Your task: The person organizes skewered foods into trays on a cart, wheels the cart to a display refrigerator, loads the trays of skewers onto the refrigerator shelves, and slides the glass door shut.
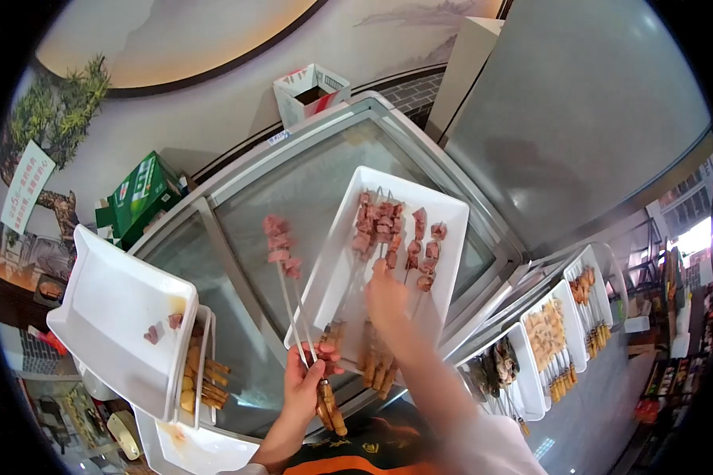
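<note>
My left hand (301,386) is wrapped round the metal rods of meat skewers (278,240), just above their wooden handles. Their cubes of raw red meat point up and away from me, left of a white tray (450,207). Inside that tray lie several more meat skewers (383,218), with wooden handles (377,370) at the near end. My right hand (388,301) reaches over the tray, its fingers pinched at a skewer just below the meat. The fingertips partly cover what they grip.
The tray rests on a glass-topped freezer (277,186). At left, a white tray (123,305) with meat scraps stands beside another holding wooden-handled skewers (206,380). Trays of other skewers (548,332) line the right. Behind are a green box (144,194) and a white carton (309,91).
</note>
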The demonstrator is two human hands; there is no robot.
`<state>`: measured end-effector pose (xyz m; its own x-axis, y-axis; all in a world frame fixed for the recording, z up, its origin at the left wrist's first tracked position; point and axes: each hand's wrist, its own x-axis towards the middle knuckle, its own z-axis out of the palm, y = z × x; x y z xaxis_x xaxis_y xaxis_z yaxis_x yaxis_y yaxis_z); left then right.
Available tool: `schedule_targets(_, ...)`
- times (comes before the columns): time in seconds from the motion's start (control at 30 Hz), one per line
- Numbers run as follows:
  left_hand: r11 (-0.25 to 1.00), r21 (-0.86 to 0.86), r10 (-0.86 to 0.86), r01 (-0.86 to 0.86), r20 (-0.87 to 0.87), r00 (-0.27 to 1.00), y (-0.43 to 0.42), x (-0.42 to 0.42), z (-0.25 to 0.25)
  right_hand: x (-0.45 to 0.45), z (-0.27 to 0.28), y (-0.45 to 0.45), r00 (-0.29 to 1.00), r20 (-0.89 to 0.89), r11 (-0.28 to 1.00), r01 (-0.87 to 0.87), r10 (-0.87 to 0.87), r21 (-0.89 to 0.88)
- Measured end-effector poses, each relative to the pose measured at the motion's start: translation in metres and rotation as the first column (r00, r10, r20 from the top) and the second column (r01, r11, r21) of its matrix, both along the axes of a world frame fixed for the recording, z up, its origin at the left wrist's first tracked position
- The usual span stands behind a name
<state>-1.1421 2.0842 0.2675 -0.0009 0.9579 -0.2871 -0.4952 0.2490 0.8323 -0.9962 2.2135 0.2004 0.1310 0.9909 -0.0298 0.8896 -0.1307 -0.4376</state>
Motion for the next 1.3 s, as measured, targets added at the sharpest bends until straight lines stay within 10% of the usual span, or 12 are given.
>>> schedule_targets(0.33, 0.999, 0.036, -0.013, 0.014, -0.039, 0.999, -0.002, -0.008, 0.002, 0.024, 0.064, -0.062, 0.726, -0.682, 0.960, 0.120, 0.088, 0.252)
schedule_targets(0.63, 0.999, 0.044, -0.027, 0.032, -0.107, 0.994, 0.003, -0.010, 0.010, 0.052, 0.132, -0.116, 0.797, -0.377, 0.844, -0.283, 0.472, 0.456)
schedule_targets(0.83, 0.998, 0.021, -0.049, 0.052, -0.121, 0.991, 0.004, -0.009, 0.021, 0.053, 0.157, -0.130, 0.572, -0.517, 0.771, -0.449, 0.637, 0.452)
schedule_targets(1.3, 0.992, -0.018, -0.123, 0.121, -0.102, 0.987, -0.034, 0.012, 0.023, -0.016, 0.090, -0.123, 0.549, -0.776, 0.921, 0.027, 0.312, 0.389)
